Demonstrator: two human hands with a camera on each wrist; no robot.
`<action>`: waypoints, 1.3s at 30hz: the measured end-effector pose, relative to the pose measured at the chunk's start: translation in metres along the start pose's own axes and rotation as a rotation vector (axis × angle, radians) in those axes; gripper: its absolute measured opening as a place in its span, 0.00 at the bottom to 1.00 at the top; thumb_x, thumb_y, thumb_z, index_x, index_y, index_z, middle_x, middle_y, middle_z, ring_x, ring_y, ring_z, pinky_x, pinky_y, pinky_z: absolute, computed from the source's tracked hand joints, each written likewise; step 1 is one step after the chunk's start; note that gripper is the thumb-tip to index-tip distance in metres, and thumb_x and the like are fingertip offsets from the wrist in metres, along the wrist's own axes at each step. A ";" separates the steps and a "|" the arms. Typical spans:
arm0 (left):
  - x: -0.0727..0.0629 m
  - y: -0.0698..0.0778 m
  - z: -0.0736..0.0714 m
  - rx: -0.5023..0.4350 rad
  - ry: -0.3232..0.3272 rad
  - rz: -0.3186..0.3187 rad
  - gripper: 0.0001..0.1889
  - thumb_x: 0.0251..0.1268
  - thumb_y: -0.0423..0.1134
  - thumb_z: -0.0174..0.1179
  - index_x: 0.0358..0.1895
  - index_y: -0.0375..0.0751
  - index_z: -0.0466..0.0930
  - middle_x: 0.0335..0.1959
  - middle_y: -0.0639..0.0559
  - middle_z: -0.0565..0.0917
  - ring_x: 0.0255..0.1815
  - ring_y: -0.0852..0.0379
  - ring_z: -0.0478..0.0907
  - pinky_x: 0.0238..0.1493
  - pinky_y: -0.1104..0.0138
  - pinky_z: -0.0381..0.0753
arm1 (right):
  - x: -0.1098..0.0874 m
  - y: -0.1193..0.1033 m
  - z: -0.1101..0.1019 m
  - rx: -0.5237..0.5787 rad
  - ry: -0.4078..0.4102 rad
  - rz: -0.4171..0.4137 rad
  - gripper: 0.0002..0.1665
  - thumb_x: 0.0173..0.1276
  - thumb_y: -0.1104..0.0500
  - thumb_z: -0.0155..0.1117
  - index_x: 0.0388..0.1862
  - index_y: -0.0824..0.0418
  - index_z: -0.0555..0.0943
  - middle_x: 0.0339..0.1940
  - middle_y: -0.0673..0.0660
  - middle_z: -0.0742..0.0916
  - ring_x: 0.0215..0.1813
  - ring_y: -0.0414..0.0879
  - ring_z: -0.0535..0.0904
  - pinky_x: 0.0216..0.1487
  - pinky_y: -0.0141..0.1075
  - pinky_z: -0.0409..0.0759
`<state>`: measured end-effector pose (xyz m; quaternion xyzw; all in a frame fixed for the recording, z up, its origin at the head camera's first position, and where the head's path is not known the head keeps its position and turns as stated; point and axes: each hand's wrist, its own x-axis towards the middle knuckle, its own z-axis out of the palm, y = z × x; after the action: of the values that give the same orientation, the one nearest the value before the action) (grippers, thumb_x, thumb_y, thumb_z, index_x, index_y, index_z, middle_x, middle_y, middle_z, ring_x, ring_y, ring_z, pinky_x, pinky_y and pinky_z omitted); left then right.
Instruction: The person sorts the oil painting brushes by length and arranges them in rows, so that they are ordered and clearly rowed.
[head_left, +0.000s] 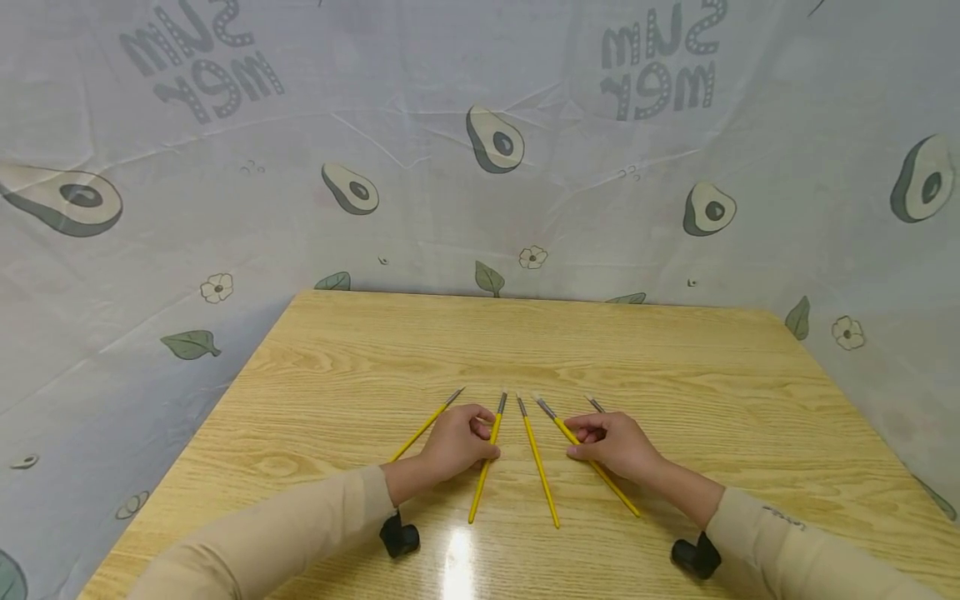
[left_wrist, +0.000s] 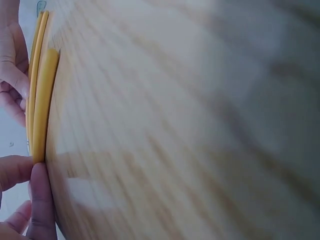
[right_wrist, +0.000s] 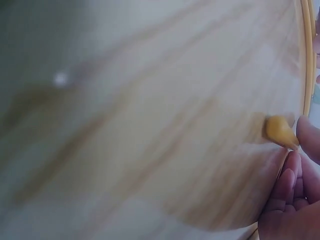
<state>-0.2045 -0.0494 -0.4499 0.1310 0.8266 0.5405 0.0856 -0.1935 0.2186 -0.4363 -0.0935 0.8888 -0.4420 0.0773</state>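
Observation:
Several thin paintbrushes with yellow handles and grey ferrules lie fanned out on the wooden table, tips away from me. My left hand (head_left: pixel 459 442) pinches the handle of one paintbrush (head_left: pixel 478 493) between thumb and fingers; the left wrist view shows this handle (left_wrist: pixel 46 100) low against the tabletop. With thumb and fingertips, my right hand (head_left: pixel 617 446) pinches a slanted paintbrush (head_left: pixel 621 495), its handle end (right_wrist: pixel 281 131) blurred in the right wrist view. Between the hands lies a middle paintbrush (head_left: pixel 536 458), untouched. Another paintbrush (head_left: pixel 422 432) is partly behind the left hand; the rightmost paintbrush (head_left: pixel 595 403) is mostly hidden.
The light wooden table (head_left: pixel 525 342) extends beyond the brushes to a hanging cloth (head_left: pixel 435 208) printed with avocados and leaves. Black wrist-worn devices (head_left: pixel 400 537) hang under both forearms near the tabletop. A bright reflection shows at the table's front.

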 end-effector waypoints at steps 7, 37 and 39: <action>-0.004 0.004 0.001 0.067 0.009 0.047 0.20 0.46 0.21 0.69 0.46 0.29 0.77 0.25 0.49 0.77 0.15 0.59 0.75 0.17 0.68 0.80 | -0.001 -0.001 0.000 -0.022 0.019 0.028 0.21 0.57 0.62 0.75 0.50 0.65 0.85 0.32 0.51 0.81 0.35 0.46 0.74 0.32 0.31 0.75; -0.006 0.005 -0.006 -0.068 0.028 -0.066 0.12 0.53 0.25 0.66 0.43 0.31 0.82 0.27 0.48 0.80 0.23 0.56 0.77 0.23 0.64 0.83 | -0.001 -0.005 -0.005 0.041 0.049 0.137 0.14 0.62 0.64 0.71 0.47 0.65 0.86 0.34 0.52 0.85 0.38 0.45 0.78 0.37 0.34 0.77; -0.005 0.005 -0.006 -0.068 0.027 -0.061 0.11 0.54 0.25 0.66 0.42 0.31 0.83 0.28 0.48 0.81 0.24 0.57 0.78 0.23 0.64 0.83 | -0.002 -0.006 -0.006 0.041 0.054 0.139 0.14 0.63 0.64 0.70 0.48 0.66 0.86 0.34 0.52 0.85 0.38 0.45 0.78 0.37 0.34 0.77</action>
<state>-0.2006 -0.0544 -0.4430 0.0955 0.8123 0.5674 0.0954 -0.1927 0.2198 -0.4282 -0.0181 0.8856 -0.4561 0.0857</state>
